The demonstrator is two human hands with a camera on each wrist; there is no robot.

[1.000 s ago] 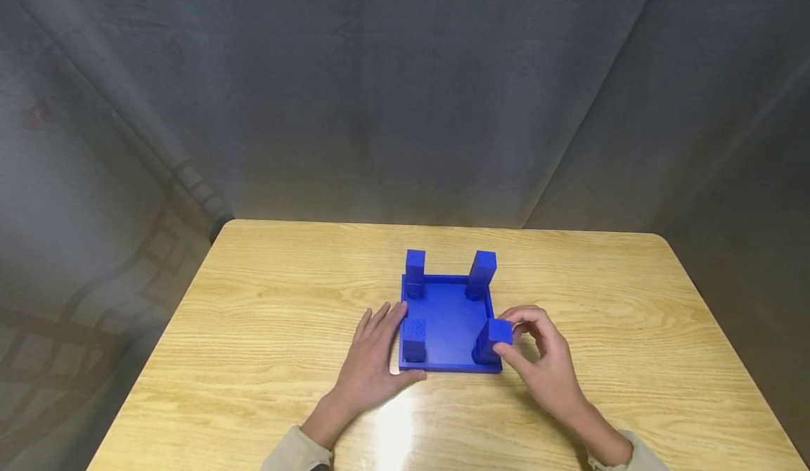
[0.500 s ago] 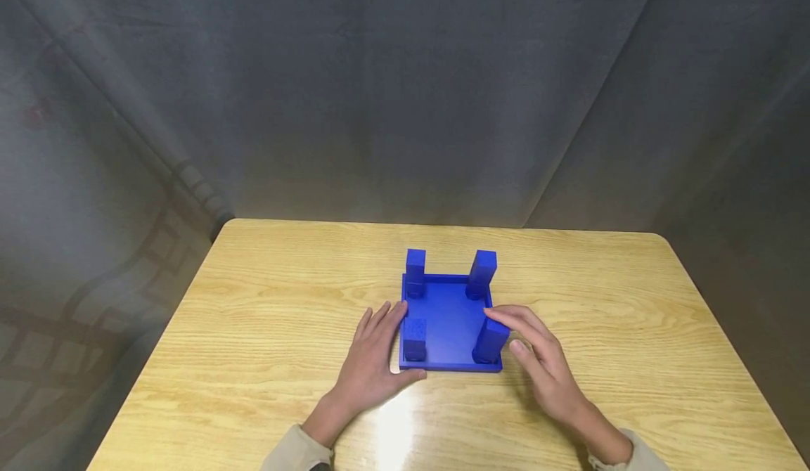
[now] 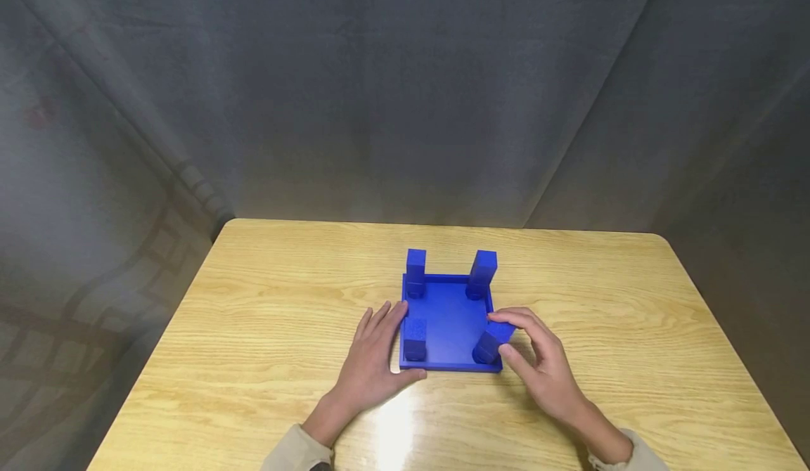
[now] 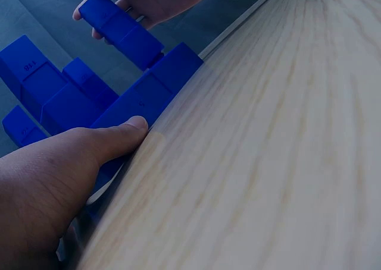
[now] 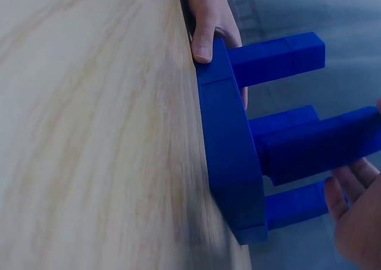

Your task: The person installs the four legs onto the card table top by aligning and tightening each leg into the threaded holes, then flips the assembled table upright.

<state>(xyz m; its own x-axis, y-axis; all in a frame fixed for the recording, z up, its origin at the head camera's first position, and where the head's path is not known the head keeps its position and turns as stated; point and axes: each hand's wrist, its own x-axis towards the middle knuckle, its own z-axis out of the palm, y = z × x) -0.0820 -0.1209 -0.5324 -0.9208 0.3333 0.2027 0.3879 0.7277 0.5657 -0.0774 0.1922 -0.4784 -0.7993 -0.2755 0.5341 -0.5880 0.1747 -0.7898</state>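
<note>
A square blue base (image 3: 451,327) with a raised rim lies on the table, and blue square posts stand up at its corners like the legs of an upturned small table. My right hand (image 3: 545,369) pinches the top of the near-right leg (image 3: 489,346) between thumb and fingers. That leg leans and is turned out of line with the base; a narrow gap shows at its foot in the left wrist view. Fingers spread, my left hand (image 3: 368,371) rests against the base's left side, its thumb (image 4: 128,133) pressing the front edge.
The near-left leg (image 3: 415,341) stands inside my left hand's span. Two more legs, the far-left one (image 3: 415,273) and the far-right one (image 3: 483,273), rise at the back. The wooden table (image 3: 285,281) ends at a grey curtain (image 3: 380,105).
My right fingers loosened from the near-right leg, reached over its top and pinched it again. The leg has turned and tips further right. The left hand and base stay put.
</note>
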